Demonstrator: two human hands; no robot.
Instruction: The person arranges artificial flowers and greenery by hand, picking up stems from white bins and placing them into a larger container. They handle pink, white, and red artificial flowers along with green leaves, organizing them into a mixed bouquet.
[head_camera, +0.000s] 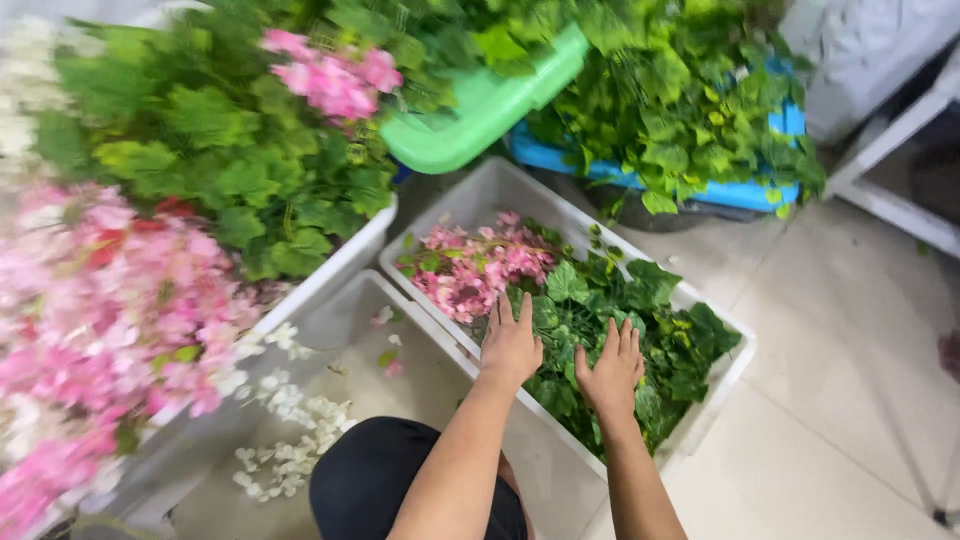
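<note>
At the far left, a mass of pink blossoms (100, 300) is seen, with small white petals (285, 440) scattered on the bottom of a shallow grey bin (345, 310) just beside it. Behind these, a white bin (345, 262) heaped with green foliage (220, 170) is found. Further right, a white rectangular bin (470, 200) on the tiled floor (840, 350) is filled with pink flower sprays (470, 270) at its far end and green leaf vines (620, 330) over the rest. The left hand (511, 342) is laid flat and open, fingers together, on the leaves just beside the pink sprays. The right hand (611, 370) is likewise spread open, palm down, on the vines. Nothing is gripped by either hand. Beyond, a green plastic container (490, 100) and a blue bin (740, 192) of leaves are seen.
</note>
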